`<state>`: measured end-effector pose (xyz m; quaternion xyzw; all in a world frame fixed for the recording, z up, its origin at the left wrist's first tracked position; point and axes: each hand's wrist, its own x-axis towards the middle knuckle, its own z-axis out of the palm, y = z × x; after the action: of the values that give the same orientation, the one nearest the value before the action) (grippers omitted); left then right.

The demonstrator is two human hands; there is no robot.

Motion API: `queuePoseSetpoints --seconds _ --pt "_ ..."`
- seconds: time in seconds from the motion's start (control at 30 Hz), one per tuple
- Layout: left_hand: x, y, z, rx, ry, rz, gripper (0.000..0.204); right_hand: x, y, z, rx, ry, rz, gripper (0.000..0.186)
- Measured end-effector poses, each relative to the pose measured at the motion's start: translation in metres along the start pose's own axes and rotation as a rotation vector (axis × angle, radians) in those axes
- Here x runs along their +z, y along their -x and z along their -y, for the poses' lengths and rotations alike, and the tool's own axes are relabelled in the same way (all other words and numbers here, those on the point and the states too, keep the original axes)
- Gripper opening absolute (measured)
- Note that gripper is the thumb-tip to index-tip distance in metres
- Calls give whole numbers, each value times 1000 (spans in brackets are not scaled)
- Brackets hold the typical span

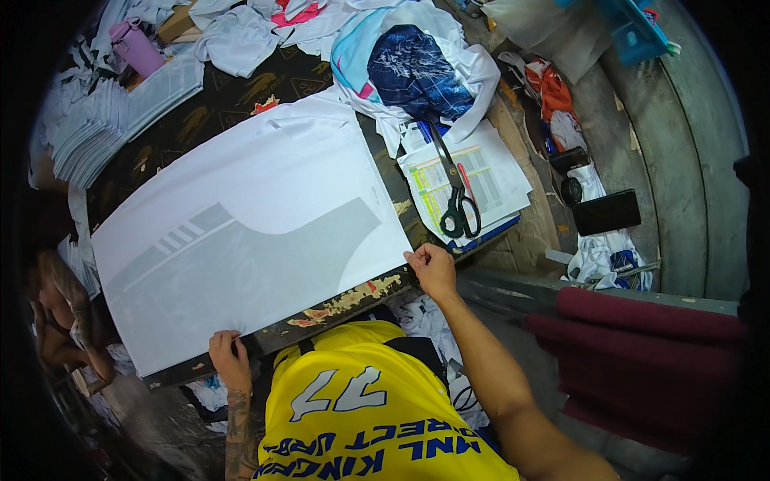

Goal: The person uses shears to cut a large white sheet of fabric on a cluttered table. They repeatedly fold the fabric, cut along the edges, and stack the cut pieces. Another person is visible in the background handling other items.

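A large white sheet (265, 144) lies flat over the dark worktable, with grey garment-like shapes showing on it. Whether it is cloth or paper, I cannot tell. My left hand (230, 361) is at its near edge, thumb and fingers closed on the rim. At the near right corner, my right hand (433, 270) pinches the sheet between thumb and fingertips. Black-handled scissors (455, 188) lie just beyond my right hand, on printed papers (501, 176) with coloured tables. Beside the blades is a red pen (466, 183).
Stacked white sheets (92, 132) and a purple tumbler (135, 46) stand far left. White, light-blue and navy fabric (421, 76) is heaped at the back. Another person (68, 313) is at the left. A dark phone (607, 212) and maroon cloth (642, 353) are at the right.
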<state>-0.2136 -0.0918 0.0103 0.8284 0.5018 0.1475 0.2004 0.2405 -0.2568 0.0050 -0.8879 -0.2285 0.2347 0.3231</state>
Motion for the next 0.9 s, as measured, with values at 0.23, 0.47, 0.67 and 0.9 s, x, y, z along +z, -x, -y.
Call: queuePoseSetpoints --seconds 0.23,0.47,0.67,0.9 --pt "-3 -22 -31 -33 -25 -4 39 14 21 28 -122 266 -49 36" --pt "53 -156 -99 305 69 -9 41 6 17 33 -21 164 -181 50" --pt "115 -298 -168 351 -21 148 53 14 17 37 -84 349 20 28" --pt "81 -195 -116 278 102 78 58 -2 -6 18 -145 34 -6 48"
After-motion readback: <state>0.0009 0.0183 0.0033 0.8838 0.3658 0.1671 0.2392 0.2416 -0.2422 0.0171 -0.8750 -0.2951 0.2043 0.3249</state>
